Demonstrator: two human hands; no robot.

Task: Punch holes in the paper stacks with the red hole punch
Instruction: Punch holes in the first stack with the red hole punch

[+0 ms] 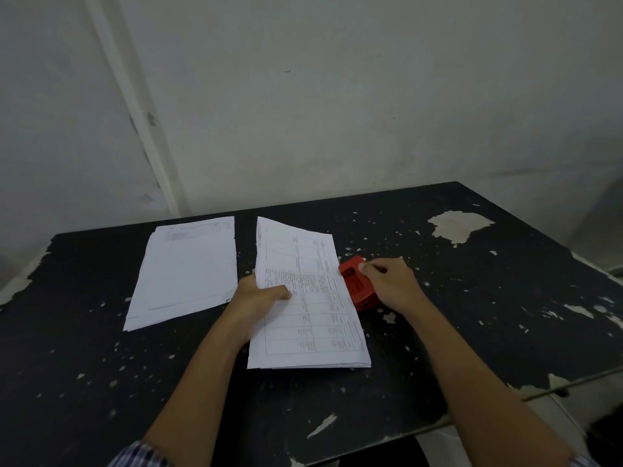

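Observation:
A stack of printed sheets with a table grid lies in the middle of the black table, its left edge lifted. My left hand grips that left edge, thumb on top of the paper. The red hole punch sits against the stack's right edge. My right hand rests on the punch from the right, fingers curled over its top. A second, mostly blank paper stack lies flat further left, untouched.
The black table has chipped paint and pale bare patches. Its far edge meets a white wall; its right and near edges drop off. A thin metal rod runs along the right near corner.

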